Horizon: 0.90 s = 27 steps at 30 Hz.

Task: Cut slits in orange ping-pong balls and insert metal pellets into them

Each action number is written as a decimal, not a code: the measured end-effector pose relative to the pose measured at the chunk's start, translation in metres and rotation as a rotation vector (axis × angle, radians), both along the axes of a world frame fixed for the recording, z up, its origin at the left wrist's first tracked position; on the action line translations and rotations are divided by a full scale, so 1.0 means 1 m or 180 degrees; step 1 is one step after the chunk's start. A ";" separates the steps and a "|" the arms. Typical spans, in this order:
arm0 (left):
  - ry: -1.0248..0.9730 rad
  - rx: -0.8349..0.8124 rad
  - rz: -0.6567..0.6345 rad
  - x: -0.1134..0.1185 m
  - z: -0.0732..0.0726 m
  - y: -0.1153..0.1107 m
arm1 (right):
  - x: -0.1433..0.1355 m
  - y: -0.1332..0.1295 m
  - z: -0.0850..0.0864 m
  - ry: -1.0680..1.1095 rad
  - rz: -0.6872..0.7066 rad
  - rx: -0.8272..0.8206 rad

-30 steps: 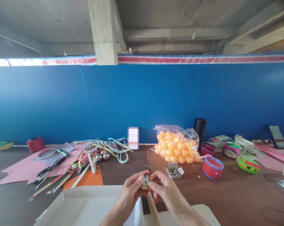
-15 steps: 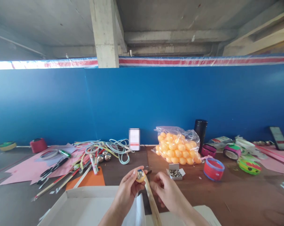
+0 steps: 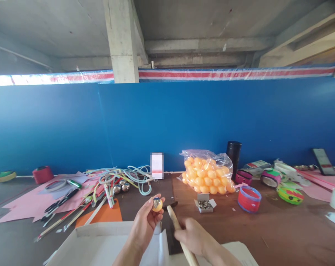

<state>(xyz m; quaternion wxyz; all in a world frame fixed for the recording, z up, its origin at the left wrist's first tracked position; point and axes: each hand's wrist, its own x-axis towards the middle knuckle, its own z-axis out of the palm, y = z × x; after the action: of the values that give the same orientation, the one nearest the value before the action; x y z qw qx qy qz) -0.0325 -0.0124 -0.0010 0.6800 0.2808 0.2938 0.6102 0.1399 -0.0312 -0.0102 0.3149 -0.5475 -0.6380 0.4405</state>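
Observation:
Between the fingers of my left hand [image 3: 146, 218] is a small orange ball [image 3: 157, 204] with a shiny metallic patch and some blue on its top. My right hand [image 3: 193, 234] is wrapped round a pale wooden stick [image 3: 174, 218], whose upper end points up and to the left, towards the ball but apart from it. A dark piece [image 3: 171, 205] lies on the table just beyond the stick's end. Behind my right hand sits a small open white box [image 3: 205, 207] of shiny metal bits.
A clear bag of orange balls [image 3: 207, 177] stands near the blue wall, beside a black cylinder [image 3: 234, 159]. A white tray [image 3: 101, 227] is front left. Cords, scissors [image 3: 59, 203] and pink paper lie left; tape rolls [image 3: 249, 199] lie right.
My right hand has closed round the wooden stick, which has shifted slightly with it. My left hand and the ball have moved a little left in view.

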 end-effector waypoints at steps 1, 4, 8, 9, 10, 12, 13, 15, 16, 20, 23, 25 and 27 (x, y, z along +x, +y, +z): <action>-0.0013 -0.0015 0.0021 -0.001 0.000 0.001 | -0.001 0.001 0.000 0.0084 0.0021 -0.0086; -0.0020 -0.0004 0.0150 -0.004 -0.004 0.005 | -0.004 0.003 0.001 0.0310 0.0000 -0.0319; -0.0037 0.0081 0.0449 -0.008 -0.012 0.013 | -0.006 -0.001 0.007 0.0628 -0.0073 -0.0079; -0.0070 0.0095 0.0525 -0.009 -0.013 0.014 | -0.006 -0.003 0.011 0.0761 -0.0072 0.0072; -0.0095 0.0086 0.0586 -0.010 -0.015 0.016 | -0.005 -0.005 0.015 0.0894 -0.0045 0.0223; -0.0130 0.0059 0.0681 -0.011 -0.017 0.019 | -0.004 -0.011 0.023 0.0990 0.0064 0.0416; -0.0143 0.0030 0.0729 -0.011 -0.017 0.021 | -0.003 -0.013 0.027 0.0959 0.0111 0.0469; -0.0165 -0.0046 0.0841 -0.012 -0.018 0.023 | -0.003 -0.018 0.034 0.0792 0.0234 0.0556; -0.0171 -0.0084 0.0900 -0.012 -0.018 0.024 | -0.003 -0.020 0.036 0.0657 0.0272 0.0642; -0.0144 -0.0078 0.0978 -0.011 -0.018 0.025 | -0.004 -0.025 0.039 -0.0087 0.0286 0.1151; -0.0084 -0.0030 0.0986 -0.011 -0.017 0.025 | -0.005 -0.026 0.039 -0.0485 0.0319 0.1286; -0.0062 -0.0018 0.0995 -0.011 -0.017 0.025 | -0.005 -0.026 0.040 -0.0591 0.0306 0.1310; -0.0044 -0.0018 0.0996 -0.011 -0.018 0.025 | -0.006 -0.026 0.041 -0.0610 0.0260 0.1346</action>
<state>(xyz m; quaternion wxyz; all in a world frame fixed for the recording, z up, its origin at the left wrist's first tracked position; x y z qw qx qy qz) -0.0437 0.0123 -0.0192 0.5794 0.2255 0.3310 0.7098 0.1344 -0.0573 0.0312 0.3424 -0.4824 -0.7647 0.2555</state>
